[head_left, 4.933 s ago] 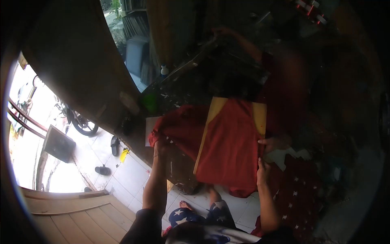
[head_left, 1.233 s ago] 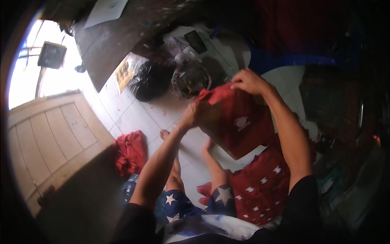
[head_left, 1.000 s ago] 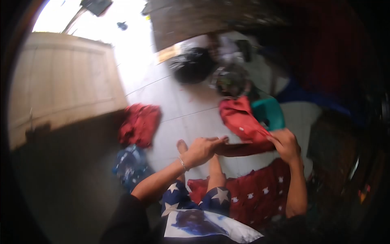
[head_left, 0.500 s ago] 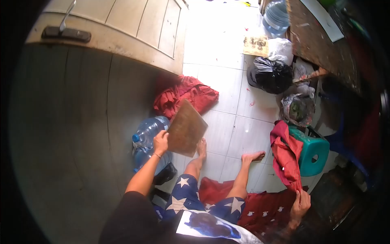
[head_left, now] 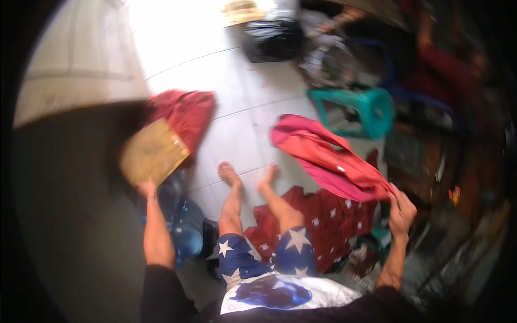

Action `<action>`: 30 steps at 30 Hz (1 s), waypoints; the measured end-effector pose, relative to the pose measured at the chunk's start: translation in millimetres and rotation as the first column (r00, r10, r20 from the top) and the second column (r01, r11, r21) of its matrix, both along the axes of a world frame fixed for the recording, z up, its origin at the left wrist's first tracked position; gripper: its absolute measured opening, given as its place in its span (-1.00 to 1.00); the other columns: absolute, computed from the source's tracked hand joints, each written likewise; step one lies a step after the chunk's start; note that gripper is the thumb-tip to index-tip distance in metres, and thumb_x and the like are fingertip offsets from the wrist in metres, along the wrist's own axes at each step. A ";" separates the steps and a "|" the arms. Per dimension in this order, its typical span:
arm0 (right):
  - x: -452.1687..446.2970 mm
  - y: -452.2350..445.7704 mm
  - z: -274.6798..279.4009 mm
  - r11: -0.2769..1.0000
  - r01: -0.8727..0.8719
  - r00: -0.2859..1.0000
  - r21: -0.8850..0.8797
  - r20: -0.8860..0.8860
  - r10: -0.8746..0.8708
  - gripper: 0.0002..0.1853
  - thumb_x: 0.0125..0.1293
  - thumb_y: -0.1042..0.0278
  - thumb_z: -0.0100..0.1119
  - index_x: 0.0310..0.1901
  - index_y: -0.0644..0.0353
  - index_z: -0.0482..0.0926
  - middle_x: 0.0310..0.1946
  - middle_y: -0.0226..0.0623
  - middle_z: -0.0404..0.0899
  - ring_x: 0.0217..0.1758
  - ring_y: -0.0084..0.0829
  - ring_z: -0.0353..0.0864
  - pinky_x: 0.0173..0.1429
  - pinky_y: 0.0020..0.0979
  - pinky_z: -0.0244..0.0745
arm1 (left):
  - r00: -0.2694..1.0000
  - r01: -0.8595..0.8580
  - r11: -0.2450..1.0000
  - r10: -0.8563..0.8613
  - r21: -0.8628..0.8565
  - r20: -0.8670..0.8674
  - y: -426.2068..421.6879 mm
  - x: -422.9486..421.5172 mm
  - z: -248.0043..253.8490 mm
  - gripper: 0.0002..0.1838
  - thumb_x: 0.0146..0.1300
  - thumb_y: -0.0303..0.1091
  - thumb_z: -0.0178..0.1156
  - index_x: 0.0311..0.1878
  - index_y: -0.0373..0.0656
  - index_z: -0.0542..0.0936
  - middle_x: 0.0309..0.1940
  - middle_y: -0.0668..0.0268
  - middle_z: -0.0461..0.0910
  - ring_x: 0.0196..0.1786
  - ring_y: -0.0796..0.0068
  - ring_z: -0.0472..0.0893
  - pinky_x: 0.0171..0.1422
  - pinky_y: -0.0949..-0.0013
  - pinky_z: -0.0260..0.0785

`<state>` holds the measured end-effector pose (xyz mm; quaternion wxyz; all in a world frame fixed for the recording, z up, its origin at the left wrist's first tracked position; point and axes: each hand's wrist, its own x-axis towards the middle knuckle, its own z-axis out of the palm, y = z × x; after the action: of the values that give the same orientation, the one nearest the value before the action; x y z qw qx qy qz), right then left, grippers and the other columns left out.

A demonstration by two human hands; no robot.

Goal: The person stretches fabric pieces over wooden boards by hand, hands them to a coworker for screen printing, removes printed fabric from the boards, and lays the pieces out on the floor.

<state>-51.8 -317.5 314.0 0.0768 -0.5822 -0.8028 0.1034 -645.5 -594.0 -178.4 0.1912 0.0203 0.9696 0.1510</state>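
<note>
White floor tiles [head_left: 242, 140] spread beneath you. Your right hand [head_left: 402, 211] is clamped on one end of a red cloth [head_left: 334, 161], which stretches out over the floor in front of you; its white mark is too blurred to read. Your left hand [head_left: 148, 187] grips the edge of a flat tan board [head_left: 153, 153], which overlaps a red heap [head_left: 193, 110] in view. Near that hand stands a blue plastic bottle [head_left: 186, 231], contents unclear. Beyond the green stool [head_left: 379, 113], a clear bag [head_left: 328, 62] holds something dark and greenish; a black bag [head_left: 273, 40] hides its contents. White patches on the red fabric [head_left: 339, 215] by your legs are illegible.
</note>
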 end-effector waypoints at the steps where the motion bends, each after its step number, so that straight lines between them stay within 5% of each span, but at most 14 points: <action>1: 12.4 -8.3 6.7 0.998 0.027 1.000 -0.050 -0.006 -0.027 -0.77 0.24 0.58 0.19 -0.05 0.34 0.63 -0.41 -0.13 0.60 -0.40 -0.35 0.57 -0.26 -0.42 0.43 | 0.991 0.112 0.993 -0.108 0.049 -0.075 -1.4 19.0 6.5 -0.31 0.16 -0.12 0.27 0.20 -0.47 0.36 0.14 -0.18 0.45 0.24 -0.10 0.40 0.36 0.08 0.19; 3: 28.6 -30.6 16.6 0.995 0.028 0.996 -0.098 -0.079 -0.036 -0.79 0.19 0.55 0.25 -0.11 0.32 0.65 -0.43 -0.13 0.61 -0.41 -0.26 0.58 -0.26 -0.36 0.46 | 0.908 0.416 0.895 -0.397 0.161 -0.136 20.2 64.5 32.0 -0.27 0.19 -0.04 0.21 0.23 -0.49 0.37 0.22 -0.24 0.37 0.31 -0.14 0.31 0.44 0.05 0.08; 5: 57.7 -65.3 34.9 0.995 -0.015 0.993 -0.103 -0.119 0.003 -0.79 0.14 0.49 0.30 -0.15 0.26 0.66 -0.50 -0.19 0.56 -0.46 -0.23 0.55 -0.33 -0.32 0.44 | 0.710 0.672 0.651 -0.701 0.352 -0.059 72.1 137.2 105.0 -0.41 0.26 -0.14 0.16 0.26 -0.34 0.40 0.19 -0.09 0.45 0.28 -0.04 0.39 0.41 0.12 0.15; 7: 19.2 -31.8 77.2 0.989 -0.043 0.994 -0.141 -0.111 0.027 -0.77 0.11 0.45 0.33 -0.15 0.22 0.67 -0.53 -0.24 0.53 -0.48 -0.24 0.53 -0.35 -0.30 0.42 | 0.591 0.556 0.507 -0.798 0.659 0.116 190.3 183.8 204.5 -0.53 0.27 -0.39 0.14 0.24 -0.32 0.41 0.18 -0.02 0.48 0.25 0.11 0.46 0.35 0.24 0.25; 10: 14.6 -53.1 111.5 0.981 -0.118 0.988 -0.155 -0.114 0.101 -0.79 0.16 0.37 0.28 -0.15 0.11 0.68 -0.55 -0.33 0.51 -0.47 -0.30 0.56 -0.36 -0.30 0.47 | 0.122 0.563 0.085 -0.992 0.822 0.019 278.3 271.8 313.2 -0.44 0.18 -0.59 0.16 0.30 -0.21 0.39 0.28 0.01 0.39 0.34 0.06 0.38 0.41 0.25 0.21; 12: 24.8 -96.0 135.0 0.989 -0.138 0.979 -0.057 -0.158 0.127 -0.79 0.15 0.35 0.23 -0.16 0.06 0.68 -0.53 -0.37 0.52 -0.48 -0.33 0.55 -0.35 -0.33 0.50 | -0.347 0.465 -0.388 -0.907 0.796 -0.239 303.9 344.1 377.1 -0.26 0.06 -0.49 0.28 0.38 -0.13 0.30 0.34 0.04 0.33 0.39 0.05 0.31 0.47 0.19 0.14; 14: 78.2 -136.4 140.9 0.992 -0.107 0.980 -0.071 -0.173 0.093 -0.78 0.11 0.36 0.19 -0.17 0.06 0.66 -0.55 -0.38 0.47 -0.47 -0.34 0.55 -0.33 -0.32 0.50 | -0.695 0.360 -0.629 -0.673 0.689 -0.251 301.8 445.9 430.8 -0.19 0.01 -0.40 0.34 0.39 -0.08 0.29 0.29 0.08 0.39 0.32 0.06 0.38 0.43 0.14 0.17; 16: 92.5 -180.7 153.1 0.983 0.021 0.973 -0.185 -0.223 -0.062 -0.81 0.15 0.32 0.12 -0.20 0.08 0.62 -0.50 -0.34 0.47 -0.35 -0.29 0.58 -0.20 -0.25 0.50 | -0.905 0.174 -0.731 -0.383 0.660 -0.185 275.2 494.1 434.9 -0.21 0.00 -0.32 0.36 0.37 -0.07 0.32 0.06 0.16 0.57 0.10 0.08 0.55 0.23 0.14 0.36; 17: 102.8 -209.0 150.9 0.984 0.078 0.968 -0.162 -0.222 -0.113 -0.81 0.16 0.30 0.11 -0.21 0.08 0.62 -0.48 -0.32 0.49 -0.33 -0.28 0.59 -0.19 -0.23 0.50 | -0.927 0.178 -0.742 -0.346 0.646 -0.142 248.3 510.3 416.0 -0.34 0.02 -0.27 0.35 0.27 -0.02 0.43 -0.21 0.25 0.64 -0.17 0.13 0.63 -0.04 0.16 0.47; 18: 115.0 -232.2 151.1 0.982 0.117 0.962 -0.148 -0.228 -0.149 -0.81 0.16 0.28 0.10 -0.23 0.09 0.62 -0.47 -0.30 0.51 -0.30 -0.26 0.61 -0.17 -0.22 0.50 | -0.951 0.257 -0.749 -0.309 0.610 0.020 230.9 535.1 449.2 -0.42 -0.06 -0.44 0.34 0.15 -0.06 0.53 -0.34 0.20 0.69 -0.17 0.18 0.67 -0.06 0.17 0.52; 20: 137.1 -289.8 158.3 0.965 0.242 0.934 -0.101 -0.246 -0.259 -0.81 0.20 0.26 0.09 -0.23 0.10 0.62 -0.46 -0.27 0.54 -0.29 -0.24 0.63 -0.14 -0.21 0.50 | -0.948 0.227 -0.803 -0.312 0.551 -0.065 187.8 550.7 444.9 -0.62 -0.04 -0.36 0.39 -0.07 -0.09 0.64 -0.33 0.18 0.67 -0.20 0.15 0.65 -0.10 0.16 0.50; 24: 127.8 -404.9 138.5 0.843 0.538 0.795 -0.027 -0.316 -0.518 -0.83 0.27 0.24 0.09 -0.25 0.10 0.61 -0.47 -0.27 0.56 -0.34 -0.21 0.63 -0.21 -0.18 0.53 | -0.972 0.192 -0.930 -0.225 0.314 -0.073 126.9 549.2 473.1 -0.67 -0.03 -0.27 0.45 -0.17 -0.14 0.66 -0.37 0.18 0.63 -0.26 0.14 0.64 -0.15 0.16 0.48; 28: 174.8 -477.3 153.9 0.694 0.720 0.665 0.025 -0.314 -0.678 -0.87 0.23 0.22 0.17 -0.36 0.06 0.57 -0.48 -0.31 0.56 -0.38 -0.25 0.63 -0.30 -0.19 0.53 | -0.970 0.014 -0.901 -0.119 0.435 -0.214 101.0 602.4 518.2 -0.64 -0.01 -0.25 0.44 -0.12 -0.12 0.67 -0.36 0.22 0.62 -0.31 0.16 0.62 -0.15 0.20 0.47; 30: 197.0 -499.8 162.9 0.619 0.773 0.620 0.136 -0.365 -0.694 -0.85 0.24 0.19 0.18 -0.33 0.04 0.61 -0.45 -0.31 0.58 -0.36 -0.23 0.63 -0.28 -0.18 0.53 | -0.993 0.035 -0.849 -0.088 0.527 -0.077 95.9 625.3 543.5 -0.60 -0.01 -0.21 0.46 -0.09 -0.14 0.67 -0.26 0.20 0.67 -0.22 0.21 0.66 -0.04 0.23 0.48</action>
<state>145.1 -817.3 477.0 0.3054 -0.8236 -0.4771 0.0279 -20.2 -498.1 365.2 0.4145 0.9000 -0.0481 -0.1259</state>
